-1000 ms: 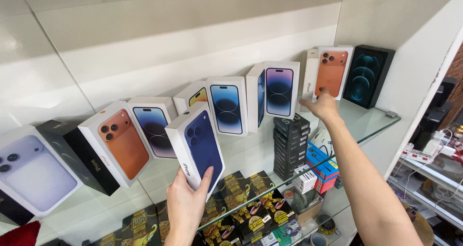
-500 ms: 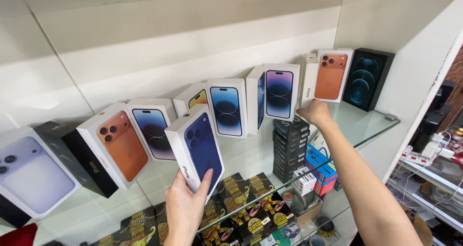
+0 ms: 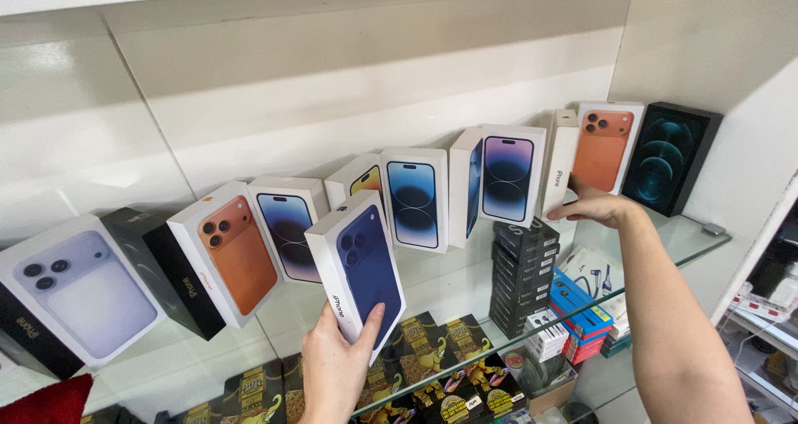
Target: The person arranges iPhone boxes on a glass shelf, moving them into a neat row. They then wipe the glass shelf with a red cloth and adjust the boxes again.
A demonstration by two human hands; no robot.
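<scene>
A glass shelf [image 3: 690, 241] carries upright phone boxes. The left hand [image 3: 332, 366] grips the blue box [image 3: 359, 270] from below, fingers wrapped; the right hand [image 3: 594, 209] pinches the white box [image 3: 560, 162], steadying it upright.

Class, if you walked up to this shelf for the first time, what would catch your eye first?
A curved row of phone boxes stands along the glass shelf. At the front, the left hand grips a dark blue phone box. On the right, the right hand touches a white box turned side-on beside an orange one.
</scene>
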